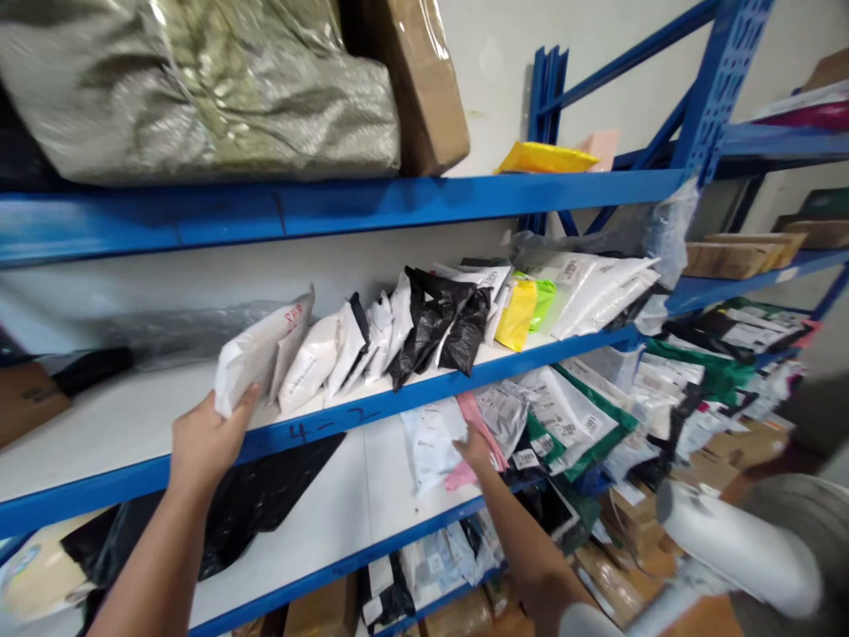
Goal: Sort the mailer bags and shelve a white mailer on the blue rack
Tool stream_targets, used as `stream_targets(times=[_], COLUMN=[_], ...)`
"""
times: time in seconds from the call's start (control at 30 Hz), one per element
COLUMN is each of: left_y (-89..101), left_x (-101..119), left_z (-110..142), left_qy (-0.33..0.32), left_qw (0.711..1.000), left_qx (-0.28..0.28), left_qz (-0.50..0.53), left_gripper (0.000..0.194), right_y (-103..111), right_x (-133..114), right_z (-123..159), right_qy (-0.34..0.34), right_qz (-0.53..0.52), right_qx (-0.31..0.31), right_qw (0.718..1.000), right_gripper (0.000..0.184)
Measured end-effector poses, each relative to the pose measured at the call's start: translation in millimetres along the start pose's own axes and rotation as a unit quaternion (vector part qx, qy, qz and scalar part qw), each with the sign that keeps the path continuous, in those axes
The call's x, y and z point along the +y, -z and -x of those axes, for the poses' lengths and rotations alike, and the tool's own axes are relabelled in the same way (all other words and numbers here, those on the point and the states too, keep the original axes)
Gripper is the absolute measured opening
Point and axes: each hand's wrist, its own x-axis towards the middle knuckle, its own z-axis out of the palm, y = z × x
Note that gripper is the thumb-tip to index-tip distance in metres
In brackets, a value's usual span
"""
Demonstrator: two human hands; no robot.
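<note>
My left hand (205, 438) grips the near end of a white mailer parcel (262, 354) at the left of a row of parcels standing on the middle blue shelf (398, 394). The row holds white mailers (345, 341), black bags (438, 323) and a yellow bag (517, 311). My right hand (476, 449) reaches down to the shelf below, its fingers on a pink mailer (478, 425) among leaning white and green parcels (563, 416). Whether it grips the pink mailer is unclear.
The top shelf holds a large silvery bag (199, 88), a brown box (417, 80) and a yellow packet (544, 157). A black bag (265, 495) lies on the lower shelf. More parcels and cardboard boxes (730, 257) fill the rack to the right. A white rounded object (736, 540) is at lower right.
</note>
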Motion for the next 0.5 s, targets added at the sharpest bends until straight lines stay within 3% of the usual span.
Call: stream_targets(times=[0.17, 0.23, 0.37, 0.43, 0.5], left_y=[6.7, 9.7, 14.0, 15.6, 16.7], left_x=[-4.7, -7.1, -12.5, -15.4, -18.4], left_z=[1.3, 2.2, 4.8, 5.4, 5.4], left_qy=[-0.045, -0.081, -0.132, -0.153, -0.186], left_qw=[0.992, 0.983, 0.971, 0.970, 0.966], left_qx=[0.007, 0.004, -0.012, -0.015, -0.019], left_qz=[0.118, 0.164, 0.197, 0.191, 0.181], left_gripper=[0.063, 0.066, 0.068, 0.070, 0.070], right_y=[17.7, 8.4, -25.2, -38.4, -45.7], right_x=[45.7, 59.5, 72.2, 72.9, 73.2], right_z=[9.1, 18.0, 34.8, 37.1, 35.0], right_qy=[-0.002, 0.010, -0.033, -0.057, -0.067], right_qz=[0.054, 0.101, 0.139, 0.122, 0.116], right_qx=[0.005, 0.092, 0.322, 0.352, 0.335], right_qw=[0.999, 0.991, 0.936, 0.926, 0.933], right_gripper=[0.072, 0.082, 0.108, 0.109, 0.107])
